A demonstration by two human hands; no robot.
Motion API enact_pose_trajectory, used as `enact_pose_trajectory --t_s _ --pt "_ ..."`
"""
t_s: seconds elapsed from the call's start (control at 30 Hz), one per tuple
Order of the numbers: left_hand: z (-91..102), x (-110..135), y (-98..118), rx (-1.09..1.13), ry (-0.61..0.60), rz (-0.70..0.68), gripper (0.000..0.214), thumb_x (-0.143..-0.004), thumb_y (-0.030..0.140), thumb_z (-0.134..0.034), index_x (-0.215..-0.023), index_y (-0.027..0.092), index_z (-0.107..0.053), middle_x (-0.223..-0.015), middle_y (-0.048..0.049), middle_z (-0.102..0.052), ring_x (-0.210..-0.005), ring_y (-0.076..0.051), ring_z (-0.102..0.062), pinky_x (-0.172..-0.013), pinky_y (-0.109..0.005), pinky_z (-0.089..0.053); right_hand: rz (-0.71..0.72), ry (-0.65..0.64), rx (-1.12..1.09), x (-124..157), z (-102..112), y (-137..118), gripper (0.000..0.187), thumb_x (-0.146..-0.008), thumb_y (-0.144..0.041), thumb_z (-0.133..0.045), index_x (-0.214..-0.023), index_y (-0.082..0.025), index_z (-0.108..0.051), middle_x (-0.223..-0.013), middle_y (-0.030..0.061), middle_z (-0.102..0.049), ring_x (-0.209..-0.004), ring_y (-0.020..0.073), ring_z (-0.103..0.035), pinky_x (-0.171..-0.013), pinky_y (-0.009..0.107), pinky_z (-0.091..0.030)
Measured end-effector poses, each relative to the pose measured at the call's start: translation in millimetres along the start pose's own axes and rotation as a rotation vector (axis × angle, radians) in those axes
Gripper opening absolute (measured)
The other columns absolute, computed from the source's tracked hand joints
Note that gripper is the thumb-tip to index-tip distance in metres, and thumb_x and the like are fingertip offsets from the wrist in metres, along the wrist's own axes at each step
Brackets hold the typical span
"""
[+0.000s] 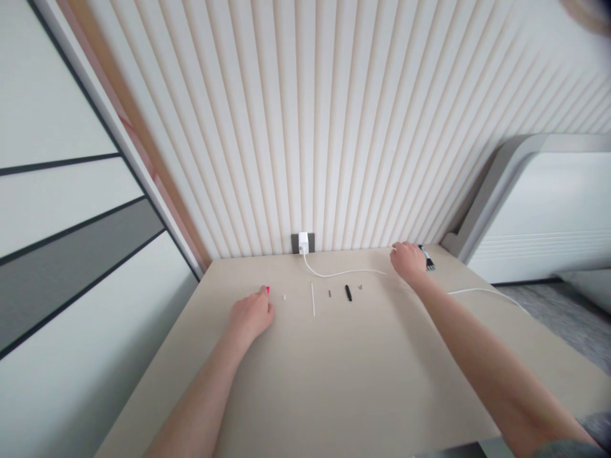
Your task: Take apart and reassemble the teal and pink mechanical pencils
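Note:
At the left of the table, my left hand (pixel 252 312) is closed, its fingertips at a small red piece (pixel 268 289). My right hand (pixel 409 259) reaches to the back edge on the right, fingers curled; whatever is in them is hidden. Just beside it lies a dark item with short prongs (pixel 428 259), partly covered by the hand. Between my hands are a small white bit (pixel 284 297), a thin white stick (pixel 313 299), a tiny grey piece (pixel 330 294), a short black rod-like piece (pixel 349 292) and a tiny greyish piece (pixel 360 287).
A white charger (pixel 303 243) is plugged into a dark wall socket at the table's back edge. Its white cable (pixel 353 271) runs right, passing under my right arm. A white ribbed wall stands behind, a cabinet (pixel 62 267) left, a headboard (pixel 548 197) right.

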State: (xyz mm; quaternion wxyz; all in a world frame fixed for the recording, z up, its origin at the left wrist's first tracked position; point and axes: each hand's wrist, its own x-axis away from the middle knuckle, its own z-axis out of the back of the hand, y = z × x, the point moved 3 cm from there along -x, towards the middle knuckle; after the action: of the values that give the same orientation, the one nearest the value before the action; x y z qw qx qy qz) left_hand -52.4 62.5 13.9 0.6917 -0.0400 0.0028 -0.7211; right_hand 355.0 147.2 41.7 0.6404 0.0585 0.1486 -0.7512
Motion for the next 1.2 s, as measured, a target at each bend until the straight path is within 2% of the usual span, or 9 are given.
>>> enact_pose_trajectory --t_s 0.07,0.17,0.33,0.47,0.6,0.83,1.03,1.1,1.2 --pt "0.8 0.4 0.5 0.002 0.002 0.006 0.038 -0.091 0.023 -0.036 -0.124 0.014 -0.051 -0.097 -0.0159 -0.072 -0.088 -0.030 -0.070 -0.072 -0.038 -0.049 -0.112 -0.042 0.069 -1.9 -8.4 39.2 0.032 -0.092 -0.017 -0.043 -0.106 -0.010 -0.070 -0.110 0.0225 -0.065 -0.109 0.0305 -0.059 -0.090 0.041 -0.043" --pt "2.6 1.2 1.8 0.006 0.004 0.019 0.036 -0.092 0.026 -0.036 -0.122 0.015 -0.052 -0.097 -0.0153 -0.072 -0.088 -0.030 -0.069 -0.072 -0.037 -0.049 -0.208 -0.088 0.129 1.8 -26.7 70.0 0.032 -0.093 -0.022 -0.044 -0.102 -0.011 -0.072 -0.110 0.0216 -0.066 -0.107 0.0309 -0.060 -0.087 0.041 -0.044" --pt "6.9 3.5 2.8 0.007 0.004 0.058 0.036 -0.094 0.038 -0.036 -0.115 0.016 -0.055 -0.094 -0.0150 -0.072 -0.087 -0.030 -0.070 -0.072 -0.037 -0.049 -0.266 -0.126 0.158 1.4 -49.9 80.1 0.035 -0.094 -0.027 -0.040 -0.107 -0.016 -0.070 -0.114 0.0179 -0.065 -0.107 0.0293 -0.060 -0.088 0.041 -0.043" --pt "9.7 3.8 1.6 0.000 0.038 0.087 0.038 -0.097 0.043 -0.032 -0.108 0.016 -0.058 -0.090 -0.0144 -0.072 -0.085 -0.029 -0.070 -0.070 -0.036 -0.048 -0.293 -0.147 0.156 -3.9 -56.4 85.0 0.036 -0.094 -0.031 -0.042 -0.110 -0.015 -0.069 -0.115 0.0188 -0.064 -0.107 0.0304 -0.060 -0.087 0.042 -0.043" --pt "13.3 2.5 1.8 -0.016 0.131 0.107 0.045 -0.099 0.044 -0.026 -0.101 0.016 -0.060 -0.086 -0.0145 -0.071 -0.080 -0.028 -0.070 -0.067 -0.035 -0.047 -0.338 -0.181 0.139 -8.6 -58.5 91.5 0.036 -0.092 -0.032 -0.044 -0.110 -0.013 -0.069 -0.111 0.0205 -0.066 -0.104 0.0317 -0.062 -0.085 0.042 -0.044" --pt "24.0 7.4 15.4 -0.002 0.305 0.027 0.043 -0.100 0.038 -0.024 -0.089 0.021 -0.061 -0.088 -0.0078 -0.072 -0.076 -0.024 -0.068 -0.063 -0.032 -0.042 -0.384 -0.204 0.104 -9.9 -54.2 89.3 0.034 -0.090 -0.023 -0.043 -0.109 -0.014 -0.070 -0.107 0.0213 -0.068 -0.101 0.0317 -0.064 -0.085 0.045 -0.044" --pt "26.2 12.3 26.3 0.062 0.441 -0.086 0.039 -0.100 0.032 -0.033 -0.076 0.021 -0.061 -0.075 -0.0043 -0.069 -0.072 -0.020 -0.064 -0.064 -0.031 -0.042 -0.381 -0.147 0.068 -1.1 -36.9 76.4 0.036 -0.090 -0.012 -0.038 -0.108 -0.011 -0.069 -0.109 0.0232 -0.066 -0.106 0.0336 -0.062 -0.085 0.047 -0.045" --pt "26.0 13.4 29.0 0.098 0.540 -0.173 0.035 -0.099 0.029 -0.036 -0.079 0.020 -0.063 -0.074 -0.0047 -0.067 -0.075 -0.020 -0.062 -0.070 -0.032 -0.045 -0.356 -0.090 0.042 0.9 -24.6 66.9 0.037 -0.093 -0.013 -0.035 -0.112 -0.006 -0.065 -0.114 0.0274 -0.063 -0.110 0.0361 -0.059 -0.085 0.048 -0.044" --pt "26.2 17.5 35.7 0.151 0.703 -0.345 0.024 -0.096 0.024 -0.043 -0.103 0.016 -0.065 -0.085 -0.0073 -0.066 -0.086 -0.022 -0.061 -0.081 -0.036 -0.048 -0.253 -0.021 -0.029 7.1 -6.4 37.9 0.036 -0.097 -0.020 -0.034 -0.115 -0.003 -0.061 -0.115 0.0293 -0.061 -0.110 0.0363 -0.059 -0.086 0.045 -0.043"
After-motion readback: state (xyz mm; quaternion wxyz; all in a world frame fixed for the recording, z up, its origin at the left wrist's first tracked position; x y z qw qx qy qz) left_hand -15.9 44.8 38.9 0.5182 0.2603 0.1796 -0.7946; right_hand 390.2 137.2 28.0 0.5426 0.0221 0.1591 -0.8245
